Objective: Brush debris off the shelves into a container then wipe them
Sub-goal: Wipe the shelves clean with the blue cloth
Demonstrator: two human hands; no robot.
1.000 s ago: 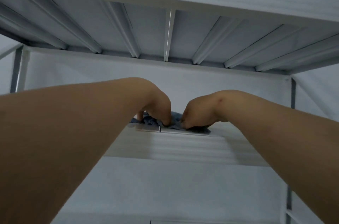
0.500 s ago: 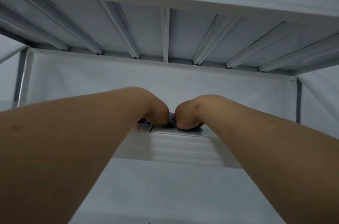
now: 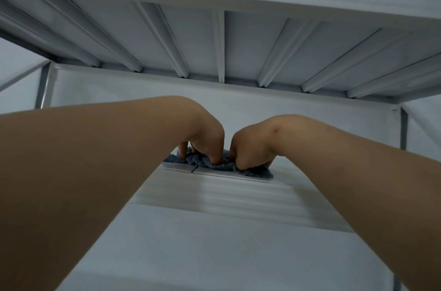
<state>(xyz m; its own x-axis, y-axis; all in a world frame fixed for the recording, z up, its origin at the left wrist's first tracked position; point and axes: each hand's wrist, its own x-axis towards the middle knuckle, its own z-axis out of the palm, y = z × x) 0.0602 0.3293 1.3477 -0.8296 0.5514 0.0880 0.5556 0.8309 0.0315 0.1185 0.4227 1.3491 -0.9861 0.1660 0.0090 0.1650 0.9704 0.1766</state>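
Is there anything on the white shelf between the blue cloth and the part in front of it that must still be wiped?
Nothing visible. The left hand and right hand both grip the blue fluffy cloth on the white metal shelf, and the surface nearer the camera shows only bare metal.

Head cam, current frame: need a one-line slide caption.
Both hands, left and right, grip a bunched blue cloth on a white metal shelf, under the ribbed shelf above.
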